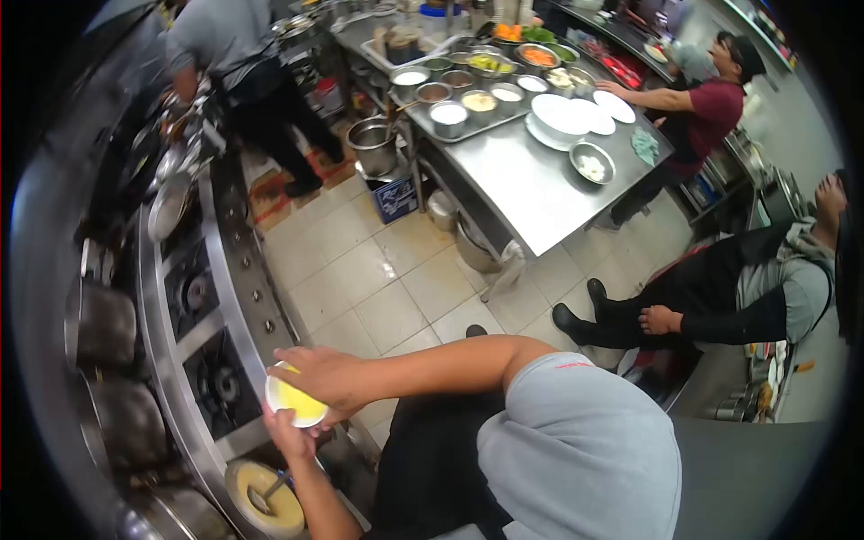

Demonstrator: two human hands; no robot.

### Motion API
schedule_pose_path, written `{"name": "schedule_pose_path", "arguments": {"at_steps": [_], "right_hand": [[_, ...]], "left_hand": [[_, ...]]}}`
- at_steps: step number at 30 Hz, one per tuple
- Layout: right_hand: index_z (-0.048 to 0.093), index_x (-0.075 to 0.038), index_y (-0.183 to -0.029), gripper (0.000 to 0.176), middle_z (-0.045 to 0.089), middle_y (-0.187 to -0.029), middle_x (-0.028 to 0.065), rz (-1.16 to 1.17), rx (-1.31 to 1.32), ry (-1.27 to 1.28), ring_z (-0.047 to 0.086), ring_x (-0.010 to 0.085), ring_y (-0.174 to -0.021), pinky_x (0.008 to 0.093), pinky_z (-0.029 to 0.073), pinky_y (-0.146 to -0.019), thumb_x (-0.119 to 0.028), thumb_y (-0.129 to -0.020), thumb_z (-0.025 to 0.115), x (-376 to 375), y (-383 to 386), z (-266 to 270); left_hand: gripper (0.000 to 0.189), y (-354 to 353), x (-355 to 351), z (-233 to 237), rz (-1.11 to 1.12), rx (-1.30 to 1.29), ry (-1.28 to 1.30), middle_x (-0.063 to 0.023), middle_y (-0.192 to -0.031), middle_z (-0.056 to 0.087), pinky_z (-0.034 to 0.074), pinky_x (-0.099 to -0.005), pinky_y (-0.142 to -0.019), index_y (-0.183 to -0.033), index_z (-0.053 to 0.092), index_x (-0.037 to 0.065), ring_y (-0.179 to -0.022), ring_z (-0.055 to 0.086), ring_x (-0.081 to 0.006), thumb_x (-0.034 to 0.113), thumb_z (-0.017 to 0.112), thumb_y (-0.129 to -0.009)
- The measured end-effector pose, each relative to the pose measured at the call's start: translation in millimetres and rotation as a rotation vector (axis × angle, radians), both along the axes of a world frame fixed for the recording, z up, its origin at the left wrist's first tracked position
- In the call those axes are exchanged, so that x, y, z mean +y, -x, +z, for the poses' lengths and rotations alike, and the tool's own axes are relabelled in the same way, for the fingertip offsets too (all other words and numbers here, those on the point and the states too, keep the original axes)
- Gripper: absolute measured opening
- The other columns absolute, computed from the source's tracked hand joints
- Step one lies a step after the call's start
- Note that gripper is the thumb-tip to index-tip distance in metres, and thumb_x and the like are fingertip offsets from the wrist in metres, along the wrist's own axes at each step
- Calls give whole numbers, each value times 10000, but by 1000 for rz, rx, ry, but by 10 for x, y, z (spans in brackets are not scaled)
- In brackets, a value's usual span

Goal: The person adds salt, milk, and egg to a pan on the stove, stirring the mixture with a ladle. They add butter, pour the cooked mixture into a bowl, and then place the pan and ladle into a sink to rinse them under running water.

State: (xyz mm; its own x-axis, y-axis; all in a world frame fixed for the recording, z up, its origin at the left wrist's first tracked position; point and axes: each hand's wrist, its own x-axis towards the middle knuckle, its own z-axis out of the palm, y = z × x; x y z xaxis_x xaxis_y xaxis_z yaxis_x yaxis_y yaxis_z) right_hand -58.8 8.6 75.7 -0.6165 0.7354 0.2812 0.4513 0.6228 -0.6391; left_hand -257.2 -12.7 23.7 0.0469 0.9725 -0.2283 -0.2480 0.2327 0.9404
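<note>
A white bowl (300, 402) with something yellow in it is held between both hands over the front edge of the stove (236, 346). My right hand (317, 373) lies across its upper side, fingers over the rim. From below, my left hand (290, 436) grips the lower side, thumb at the rim. Just under the hands, at the stove's near end, stands a round pot of pale yellow sauce (277, 520) with a metal ladle (263, 501) resting in it.
Burners (216, 385) and several pans line the left. A steel table (531, 193) carries food containers and white plates. One person (238, 54) stands at the upper left, another (720, 108) beyond the table, and a third (720, 297) at the right. A pot (373, 148) stands on a blue crate.
</note>
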Motion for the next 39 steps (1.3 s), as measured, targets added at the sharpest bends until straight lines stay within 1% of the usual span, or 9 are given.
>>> {"name": "schedule_pose_path", "arguments": {"at_steps": [8,11,13,17,20,23,26,31,39], "right_hand": [[358,-31,-1354,973,400,-1344,218,-323,-34,40,418,403,-1233,454,386,-1001,-300,-560,853,-105,-2321,-115],[377,-33,-1326,926,411,-1324,216,-436,27,72,417,392,-1224,442,395,-990,-271,-559,838,-173,-3185,-167],[389,-35,-1307,890,439,-1262,202,-612,6,-51,467,375,-1140,442,424,-929,-302,-576,820,-307,-3753,-209],[385,-40,-1304,880,430,-1265,206,-734,-41,42,465,382,-1124,445,423,-926,-280,-572,810,-570,-4779,-29],[364,-14,-1313,906,423,-1261,202,-935,-67,-12,446,388,-1128,437,394,-965,-276,-567,805,-719,-5448,-209],[316,-9,-1351,973,407,-1270,211,-1118,-182,-84,379,392,-1223,434,348,-1027,-347,-577,799,-871,-6070,-415],[320,-16,-1354,973,403,-1285,205,-1247,-202,-73,390,382,-1213,435,359,-1023,-339,-573,802,-959,-6647,-459],[326,-12,-1341,950,419,-1267,191,-1632,-181,-25,425,376,-1145,440,391,-985,-259,-566,817,-950,-7451,-712],[292,-19,-1358,980,421,-1259,198,-1762,-194,-22,426,389,-1129,461,393,-966,-243,-563,821,-881,-8027,-1136]], "left_hand": [[602,-2433,525,-112,-361,102,50,-93,-866,611,438,-256,-353,-1281,452,17,-567,603,-162,60,410,-682],[574,-3450,677,-175,-489,41,-7,-99,-861,611,420,-259,-335,-1276,455,-2,-541,588,-161,47,391,-708],[538,-4068,721,-104,-658,42,48,-107,-869,610,412,-254,-330,-1287,447,-2,-559,592,-158,55,396,-755],[493,-5177,869,-204,-866,-35,121,-140,-1004,604,402,-237,-319,-1340,413,17,-525,595,-174,282,386,-924],[508,-5851,954,-298,-1007,204,159,-166,-1040,612,384,-233,-310,-1357,389,20,-497,619,-191,332,400,-956],[489,-6370,957,-492,-1041,422,134,-110,-880,650,347,-229,-309,-1300,435,13,-439,570,-155,280,545,-906],[460,-6827,883,-629,-1038,438,210,-103,-859,652,339,-230,-314,-1214,479,10,-421,546,-139,308,599,-884],[369,-7472,688,-775,-921,448,296,-106,-829,637,372,-249,-315,-1064,482,24,-438,562,-143,316,618,-883],[206,-7873,653,-1037,-695,355,168,-113,-707,594,467,-280,-346,-891,426,27,-490,624,-191,134,598,-857]]}}
